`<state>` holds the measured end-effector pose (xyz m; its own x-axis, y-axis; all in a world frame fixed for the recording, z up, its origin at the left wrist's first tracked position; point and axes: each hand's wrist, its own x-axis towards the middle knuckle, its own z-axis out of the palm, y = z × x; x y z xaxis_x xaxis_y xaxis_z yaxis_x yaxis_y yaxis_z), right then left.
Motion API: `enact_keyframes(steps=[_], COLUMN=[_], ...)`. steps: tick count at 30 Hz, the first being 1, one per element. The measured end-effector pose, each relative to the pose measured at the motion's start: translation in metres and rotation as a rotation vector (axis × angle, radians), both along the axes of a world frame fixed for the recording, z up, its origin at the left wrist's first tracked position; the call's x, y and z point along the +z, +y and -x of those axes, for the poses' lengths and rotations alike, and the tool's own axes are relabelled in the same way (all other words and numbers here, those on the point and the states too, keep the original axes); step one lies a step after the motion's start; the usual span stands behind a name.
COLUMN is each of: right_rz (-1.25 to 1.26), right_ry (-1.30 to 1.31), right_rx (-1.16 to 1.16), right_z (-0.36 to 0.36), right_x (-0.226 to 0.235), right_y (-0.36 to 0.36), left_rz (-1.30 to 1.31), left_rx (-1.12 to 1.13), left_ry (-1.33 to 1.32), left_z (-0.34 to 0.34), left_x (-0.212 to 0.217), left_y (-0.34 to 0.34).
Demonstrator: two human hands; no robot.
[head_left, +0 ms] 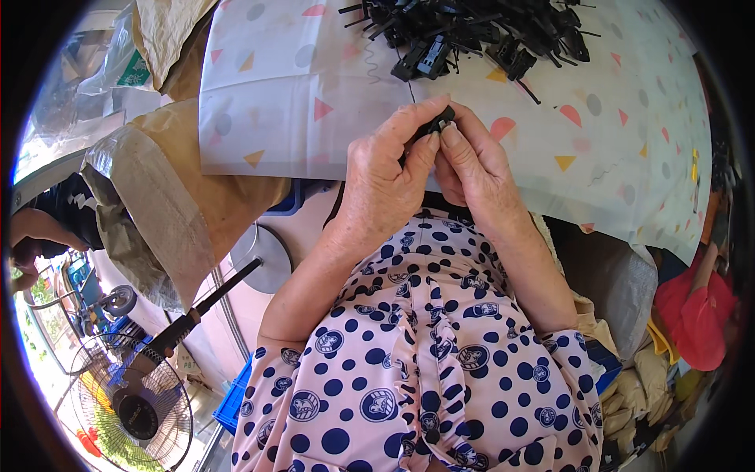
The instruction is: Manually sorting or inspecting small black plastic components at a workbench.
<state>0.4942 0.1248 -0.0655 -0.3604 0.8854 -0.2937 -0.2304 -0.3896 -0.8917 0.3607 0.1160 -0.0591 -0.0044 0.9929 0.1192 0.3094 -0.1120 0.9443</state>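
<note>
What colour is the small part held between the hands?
The small part is black; the head view shows it.

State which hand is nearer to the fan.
Left. The left hand is above and right of the fan in the picture; the right hand is farther to its right. Both hold a black part.

A small black piece (443,116) was held pinched and raised, toward one o'clock from the view's centre. It slanted from eight toward two o'clock, mostly covered, so its full shape could not be told.
</note>
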Motion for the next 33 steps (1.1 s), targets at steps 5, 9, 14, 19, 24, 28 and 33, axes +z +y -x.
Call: enact_keyframes(steps=[5, 9, 14, 19, 24, 28, 33], right_rz=[-0.012, 0.071, -0.527, -0.788, -0.795, -0.640, -0.370], right_ry=[0.022, 0.110, -0.584, -1.490, -1.454, -1.013, -0.477], right_rx=[0.019, 0.090, 0.059, -0.142, -0.150, -0.262, -0.287], right_z=[0.006, 0.011, -0.024, -0.079, -0.094, -0.104, -0.083], right_x=[0.002, 0.005, 0.013, -0.016, -0.027, -0.021, -0.001], right_y=[-0.003, -0.003, 0.013, 0.046, 0.053, 0.049, 0.023], left_rz=[-0.097, -0.129, -0.332, -0.360, 0.026, -0.126, -0.327], left_rx=[0.041, 0.051, 0.447, 0.766, 0.655, 0.691, 0.424], left_ry=[0.128, 0.183, 0.335, 0.798, 1.093, 1.332, 0.536], left_z=[0.001, 0.012, 0.086, 0.233, 0.336, 0.291, 0.155], left_x=[0.003, 0.005, 0.037, 0.098, 0.068, 0.075, 0.059], left_y=[-0.006, -0.009, -0.031, -0.061, -0.074, -0.061, -0.035])
